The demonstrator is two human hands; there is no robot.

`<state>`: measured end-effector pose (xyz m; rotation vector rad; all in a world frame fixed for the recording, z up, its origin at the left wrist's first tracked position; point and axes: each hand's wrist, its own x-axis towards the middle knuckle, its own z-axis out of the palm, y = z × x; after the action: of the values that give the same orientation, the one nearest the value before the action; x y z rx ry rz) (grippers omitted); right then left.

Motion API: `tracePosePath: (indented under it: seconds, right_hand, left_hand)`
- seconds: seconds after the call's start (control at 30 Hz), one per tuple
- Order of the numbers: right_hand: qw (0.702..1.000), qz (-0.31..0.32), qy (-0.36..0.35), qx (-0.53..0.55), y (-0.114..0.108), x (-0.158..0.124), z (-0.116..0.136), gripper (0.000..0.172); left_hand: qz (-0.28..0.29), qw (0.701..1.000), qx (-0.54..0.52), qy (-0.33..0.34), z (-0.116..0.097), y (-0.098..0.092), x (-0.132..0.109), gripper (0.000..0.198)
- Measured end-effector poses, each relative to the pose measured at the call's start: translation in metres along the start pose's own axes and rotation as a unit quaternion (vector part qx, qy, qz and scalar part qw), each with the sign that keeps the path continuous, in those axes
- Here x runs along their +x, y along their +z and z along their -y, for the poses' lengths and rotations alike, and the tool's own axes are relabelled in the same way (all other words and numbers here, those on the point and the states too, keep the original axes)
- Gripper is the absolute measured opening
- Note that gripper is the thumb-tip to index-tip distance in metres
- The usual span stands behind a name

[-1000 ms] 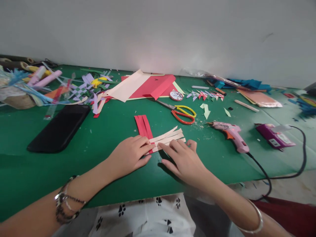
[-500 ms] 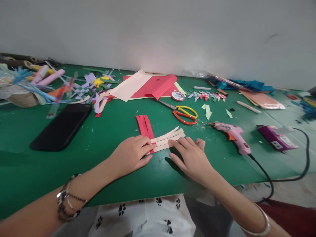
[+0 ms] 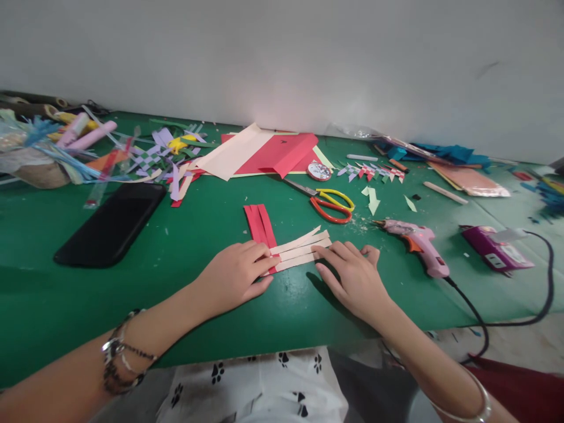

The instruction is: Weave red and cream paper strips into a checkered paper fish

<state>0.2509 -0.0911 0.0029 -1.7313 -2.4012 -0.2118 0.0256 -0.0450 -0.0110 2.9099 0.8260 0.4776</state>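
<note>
Two slit paper pieces cross near the middle of the table. The red paper strips (image 3: 259, 225) point away from me, and the cream paper strips (image 3: 299, 249) run rightward over their near end, fanned slightly apart. With its fingers pressed on the crossing, my left hand (image 3: 235, 270) pins the strips to the table and hides part of the overlap. My right hand (image 3: 352, 276) is at the right ends of the cream strips. Its index fingertip touches the lower strips, while the thumb and other fingers stay apart.
Beyond the strips lie scissors (image 3: 328, 200) and red and cream paper sheets (image 3: 282, 150). A pink glue gun (image 3: 418, 244) with a cord and a purple power strip (image 3: 496, 248) are at right. At left are a black phone (image 3: 112, 226) and woven paper scraps (image 3: 152, 161).
My right hand has slid a little to the right along the cream strips, toward their ends. My left hand stays on the crossing.
</note>
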Motion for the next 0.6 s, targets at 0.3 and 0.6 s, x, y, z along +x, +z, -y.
tracePosePath:
  seconds: [0.3, 0.6]
  right_hand:
    - [0.998, -0.042, 0.023, -0.038, 0.001, -0.004, -0.017, 0.040]
    - [0.998, -0.021, 0.026, -0.044, -0.002, 0.003, -0.015, 0.032]
  left_hand:
    - [0.003, 1.000, -0.007, -0.006, 0.000, 0.001, -0.001, 0.025]
    - [-0.006, 1.000, -0.009, -0.003, 0.000, 0.001, -0.001, 0.025]
